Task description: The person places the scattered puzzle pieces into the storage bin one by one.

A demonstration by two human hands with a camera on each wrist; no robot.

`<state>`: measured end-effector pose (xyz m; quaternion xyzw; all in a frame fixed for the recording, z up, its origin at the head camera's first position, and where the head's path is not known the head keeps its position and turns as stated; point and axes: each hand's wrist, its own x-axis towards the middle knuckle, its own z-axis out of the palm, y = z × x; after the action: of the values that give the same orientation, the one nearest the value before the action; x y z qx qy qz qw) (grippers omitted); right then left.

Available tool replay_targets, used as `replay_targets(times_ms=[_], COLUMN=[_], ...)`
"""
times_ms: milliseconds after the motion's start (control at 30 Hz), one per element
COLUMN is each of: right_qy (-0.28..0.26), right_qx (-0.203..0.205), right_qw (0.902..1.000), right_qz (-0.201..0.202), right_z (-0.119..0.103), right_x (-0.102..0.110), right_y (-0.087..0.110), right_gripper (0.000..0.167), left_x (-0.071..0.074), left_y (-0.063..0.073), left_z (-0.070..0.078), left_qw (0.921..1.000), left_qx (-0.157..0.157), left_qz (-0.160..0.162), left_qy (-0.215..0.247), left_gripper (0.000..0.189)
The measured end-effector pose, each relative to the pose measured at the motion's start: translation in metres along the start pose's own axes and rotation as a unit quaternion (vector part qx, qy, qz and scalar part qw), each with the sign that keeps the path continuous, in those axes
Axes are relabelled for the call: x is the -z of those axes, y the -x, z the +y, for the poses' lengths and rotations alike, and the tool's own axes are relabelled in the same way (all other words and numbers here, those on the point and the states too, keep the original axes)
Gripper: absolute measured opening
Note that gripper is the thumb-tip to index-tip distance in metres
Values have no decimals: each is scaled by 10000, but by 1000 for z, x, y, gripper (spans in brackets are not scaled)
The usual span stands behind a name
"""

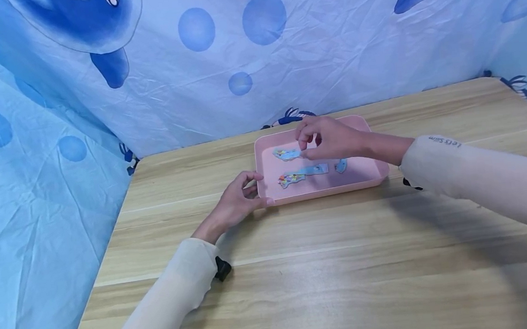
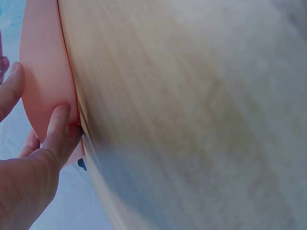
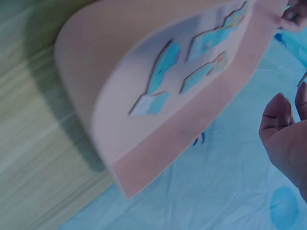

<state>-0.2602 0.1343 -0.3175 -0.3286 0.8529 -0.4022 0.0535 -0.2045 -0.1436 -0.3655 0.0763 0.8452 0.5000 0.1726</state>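
Observation:
A pink tray [image 1: 323, 191] holds several light-blue printed puzzle pieces. Near its left end lies a piece [image 1: 285, 154] with a multicoloured end; in front of it a colourful piece [image 1: 292, 179] meets a longer blue piece [image 1: 314, 169]. Farther right is a small blue piece [image 1: 341, 165]. My left hand [image 1: 238, 196] grips the tray's left end, its thumb at the front corner. My right hand [image 1: 329, 137] is above the tray, thumb and forefinger close together. In the right wrist view, a thin dark-edged piece [image 3: 302, 79] shows at the fingertips of that hand, mostly cut off by the frame.
The tray stands on a wood-grain table [image 1: 302, 266], near its back edge. A blue sea-patterned cloth [image 1: 215, 58] hangs behind the table and along its left side. Dark wrist straps [image 1: 222, 268] show on the sleeves.

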Motion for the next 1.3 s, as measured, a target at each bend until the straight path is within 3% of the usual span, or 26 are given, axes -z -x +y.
replay_targets(times_ms=[267, 500, 1133, 1300], right_qy=[164, 253, 418, 562], right_qx=[-142, -160, -142, -148], right_qw=[9995, 9977, 9934, 9921], right_qz=[-212, -610, -1056, -1110], right_z=[12, 18, 31, 31], right_x=[5, -2, -4, -7], right_y=[-3, -5, -26, -33], right_gripper=[10, 12, 9, 8], left_x=[0, 1, 2, 2], left_y=[-1, 16, 14, 3], left_z=[1, 30, 32, 15], left_qw=[10000, 9997, 9995, 9995], left_qx=[-5, 213, 291, 272], left_qz=[14, -87, -95, -87], left_qy=[-56, -6, 69, 137], left_gripper=[59, 59, 60, 62])
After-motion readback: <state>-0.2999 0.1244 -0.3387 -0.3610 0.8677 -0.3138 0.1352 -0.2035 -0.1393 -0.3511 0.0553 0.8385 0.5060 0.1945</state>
